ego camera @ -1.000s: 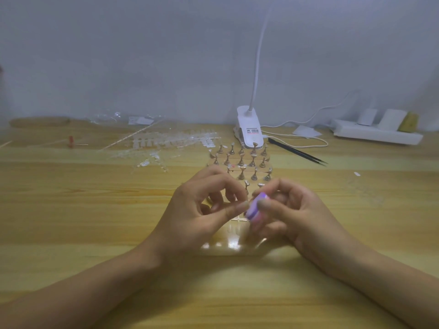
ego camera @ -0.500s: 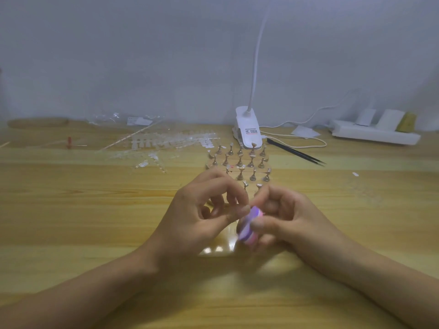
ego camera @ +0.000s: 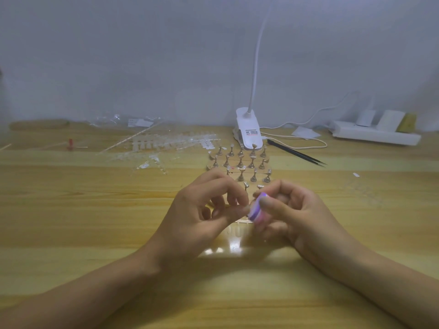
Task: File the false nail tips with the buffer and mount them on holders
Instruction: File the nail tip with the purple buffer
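A wooden table [ego camera: 71, 210] bearing holders [ego camera: 240, 161] meets a grey wall [ego camera: 142, 55].

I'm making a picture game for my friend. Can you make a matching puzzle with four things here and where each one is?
Things: 1 buffer; 2 tweezers; 3 power strip; 4 holders.
Places: A standing in rows on the table; B far right, by the wall; C held in the right hand; D lying just right of the lamp clip.
Pairs: 1-C, 2-D, 3-B, 4-A.
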